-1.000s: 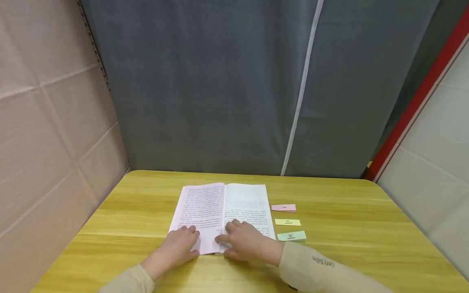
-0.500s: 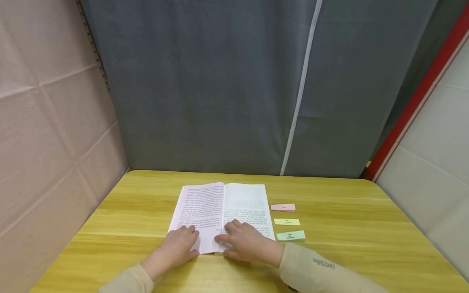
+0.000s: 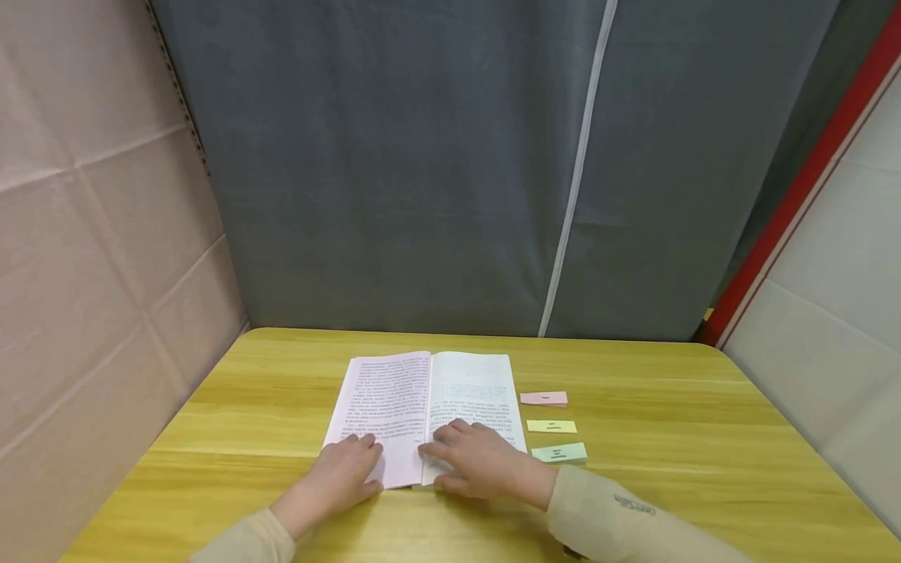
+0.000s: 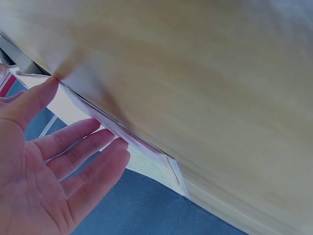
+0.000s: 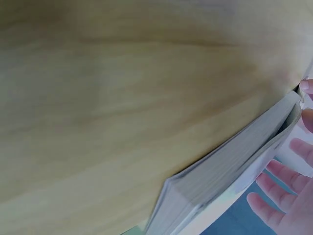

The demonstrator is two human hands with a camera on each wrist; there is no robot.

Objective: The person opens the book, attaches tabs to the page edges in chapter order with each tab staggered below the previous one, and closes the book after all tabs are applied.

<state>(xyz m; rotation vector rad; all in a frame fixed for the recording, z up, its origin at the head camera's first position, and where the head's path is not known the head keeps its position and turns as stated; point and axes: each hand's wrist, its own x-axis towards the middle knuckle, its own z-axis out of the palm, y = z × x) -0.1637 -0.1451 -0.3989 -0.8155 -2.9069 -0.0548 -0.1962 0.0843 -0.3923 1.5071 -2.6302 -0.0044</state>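
Note:
An open book point(image 3: 472, 375) lies on the table, its left page point(image 3: 390, 391) pinkish and its right page white, both printed with small text. My left hand point(image 3: 341, 473) rests on the lower left page, fingers extended, thumb at the bottom edge. In the left wrist view the left hand point(image 4: 54, 171) shows its spread fingers against the page. My right hand point(image 3: 479, 460) lies on the lower right page, its index fingertip near the central fold. Seen from the right wrist, the thick page block of the book point(image 5: 230, 171) sits under the right side, with the right hand point(image 5: 288, 196) only partly visible.
Right of the book lie three paper strips with dark marks: pink point(image 3: 544, 399), yellow point(image 3: 552, 426) and green point(image 3: 559, 453). The wooden table point(image 3: 669, 438) meets a grey curtain point(image 3: 422, 195) at its back. Pale cloth walls stand on both sides.
My right hand has shifted slightly to the right, and its index finger has drawn a little away from the fold. The left hand and the book have stayed in place.

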